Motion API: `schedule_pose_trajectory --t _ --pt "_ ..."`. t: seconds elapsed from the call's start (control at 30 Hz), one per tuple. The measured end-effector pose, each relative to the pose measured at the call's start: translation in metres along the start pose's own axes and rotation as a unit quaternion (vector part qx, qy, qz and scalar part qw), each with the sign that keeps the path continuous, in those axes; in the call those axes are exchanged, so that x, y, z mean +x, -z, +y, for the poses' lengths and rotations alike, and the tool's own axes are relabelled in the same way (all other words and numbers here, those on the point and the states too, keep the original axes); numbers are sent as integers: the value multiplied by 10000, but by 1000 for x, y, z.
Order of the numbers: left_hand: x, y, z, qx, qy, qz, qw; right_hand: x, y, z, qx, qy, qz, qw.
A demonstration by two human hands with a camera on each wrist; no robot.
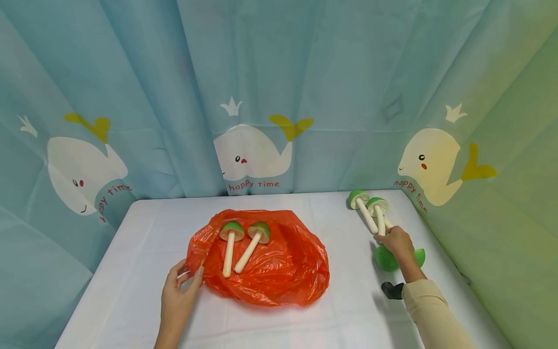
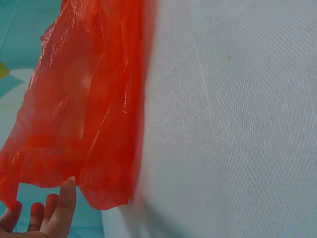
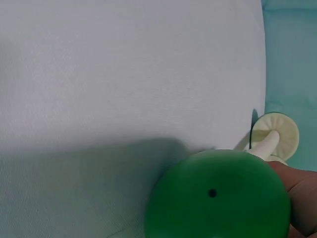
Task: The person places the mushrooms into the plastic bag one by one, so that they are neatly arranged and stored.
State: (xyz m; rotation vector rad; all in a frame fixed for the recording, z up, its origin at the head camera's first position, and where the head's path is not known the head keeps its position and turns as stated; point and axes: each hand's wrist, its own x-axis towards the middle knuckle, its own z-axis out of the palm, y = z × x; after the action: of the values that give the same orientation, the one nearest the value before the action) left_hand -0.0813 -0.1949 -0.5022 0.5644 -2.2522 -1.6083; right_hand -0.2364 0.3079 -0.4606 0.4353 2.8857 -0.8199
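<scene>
My left hand (image 1: 179, 293) holds the left rim of a red plastic bag (image 1: 301, 261), which lies spread open on the table; in the left wrist view, fingers (image 2: 62, 210) are at its edge. Two toy mushrooms (image 1: 230, 252) with green caps and cream stems lie in the bag. At the right, my right hand (image 1: 395, 241) grips a toy mushroom (image 3: 218, 198) whose green cap sits close to the wrist; its stem is mostly hidden. Two more mushrooms (image 1: 378, 213) lie just beyond the fingers. Another green cap (image 1: 420, 257) shows partly behind the wrist.
A white cloth covers the table (image 1: 139, 252). Its back edge meets a blue-green curtain (image 1: 340, 87) printed with whales, which also hangs along both sides. A small black object (image 1: 392, 291) sits at the right wrist, by the beige sleeve (image 1: 433, 310).
</scene>
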Motion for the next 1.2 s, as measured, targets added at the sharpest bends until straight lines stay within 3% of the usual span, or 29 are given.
schedule_pose_trajectory --t 0.13,0.3,0.47,0.6,0.8,0.9,0.97,1.03,1.17,1.2 --pt "1 0 -3 24 -11 11 10000 1 -2 -1 -18 -239 -77 9997" --pt "-4 2 9 -98 -176 -40 9998 2 -2 -5 -187 -425 -137 9988" --pt "-9 3 21 -69 -10 -34 10000 4 -1 -7 -439 -668 -199 9966" --pt "-12 5 31 -168 86 -26 9998 5 -1 -7 -410 -639 -281 9967" --pt "-12 6 33 -151 147 -60 9998 3 -2 -5 -17 -569 -149 9983" --pt "-12 7 34 -216 237 -125 9994 4 1 -1 556 -350 -42 9978" --pt "-12 7 36 -226 303 -105 9992 5 4 2 1179 -310 -162 9924" --pt "-13 6 35 -261 254 -83 9993 8 7 4 1861 -410 -409 9808" --pt "-14 5 33 -245 201 8 9995 13 14 4 2951 -845 -989 9466" --pt "-14 5 33 -266 221 -17 9994 14 16 4 3266 -891 -1159 9338"
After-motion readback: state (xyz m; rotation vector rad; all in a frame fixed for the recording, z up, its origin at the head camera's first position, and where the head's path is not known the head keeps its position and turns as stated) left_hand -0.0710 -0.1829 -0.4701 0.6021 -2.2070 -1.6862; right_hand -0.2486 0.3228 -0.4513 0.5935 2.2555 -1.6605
